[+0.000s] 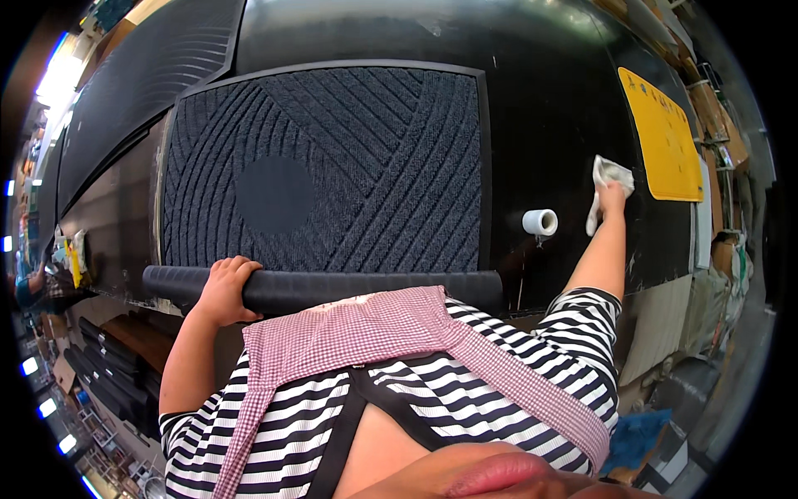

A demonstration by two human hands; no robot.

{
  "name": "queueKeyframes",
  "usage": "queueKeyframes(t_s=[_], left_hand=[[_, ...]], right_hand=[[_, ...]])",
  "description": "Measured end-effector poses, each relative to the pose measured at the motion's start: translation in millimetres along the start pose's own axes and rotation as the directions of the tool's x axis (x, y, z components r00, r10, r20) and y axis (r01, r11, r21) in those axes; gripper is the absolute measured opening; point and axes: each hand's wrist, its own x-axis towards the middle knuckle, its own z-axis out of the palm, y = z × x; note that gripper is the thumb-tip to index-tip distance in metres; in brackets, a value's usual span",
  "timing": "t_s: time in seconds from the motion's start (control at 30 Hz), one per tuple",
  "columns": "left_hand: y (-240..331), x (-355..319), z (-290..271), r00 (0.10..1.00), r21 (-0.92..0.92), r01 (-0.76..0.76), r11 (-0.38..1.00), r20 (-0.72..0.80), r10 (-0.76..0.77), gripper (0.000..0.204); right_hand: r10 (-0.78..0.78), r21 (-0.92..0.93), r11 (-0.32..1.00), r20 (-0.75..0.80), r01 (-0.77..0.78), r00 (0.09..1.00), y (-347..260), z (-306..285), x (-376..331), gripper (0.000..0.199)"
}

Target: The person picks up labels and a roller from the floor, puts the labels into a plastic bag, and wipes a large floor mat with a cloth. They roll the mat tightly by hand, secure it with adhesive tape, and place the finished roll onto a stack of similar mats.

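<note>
A dark grey ribbed doormat (332, 158) with a round smooth patch lies on a black worktable (549, 108). Its near edge is curled into a roll (332, 289). My left hand (226, 287) grips that roll at its left end. My right hand (613, 198) reaches far to the right and holds a crumpled white cloth (607, 179) against the black tabletop. A small white tape roll (539, 222) lies on the table between the mat and my right hand.
A yellow sheet (665, 137) lies at the table's right end. Another dark mat (141, 75) lies on the far left of the table. Rolled dark mats (108, 366) are stacked below left. Boxes (715, 116) crowd the right side, and a blue cloth (636, 437) lies on the floor.
</note>
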Motion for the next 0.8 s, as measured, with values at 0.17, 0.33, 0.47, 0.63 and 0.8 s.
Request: queueKeyframes(t_s=[0.17, 0.33, 0.47, 0.63, 0.8], left_hand=[[21, -10, 3, 0.994, -0.038, 0.108, 0.993, 0.030, -0.107, 0.085], [11, -3, 8, 0.998, -0.027, 0.055, 0.998, -0.008, -0.055, 0.071], [1, -6, 14, 0.998, -0.027, 0.002, 1.000, -0.068, -0.004, 0.055], [2, -5, 12, 0.994, -0.040, -0.032, 0.999, -0.106, 0.028, 0.049], [-3, -8, 16, 0.991, -0.048, -0.042, 0.998, -0.132, 0.035, 0.055]], right_hand=[[-0.129, 0.458, 0.879, -0.035, 0.131, 0.991, -259, -96, -81, 0.024], [-0.233, -0.009, 0.963, 0.466, 0.268, 0.854, -346, -65, -228, 0.024], [-0.341, 0.195, 0.931, 0.164, 0.308, 0.926, -341, -17, -246, 0.021], [-0.308, 0.263, 0.918, -0.004, 0.298, 0.951, -365, 16, -178, 0.027], [-0.211, 0.288, 0.931, -0.074, 0.224, 0.975, -421, 36, -85, 0.026]])
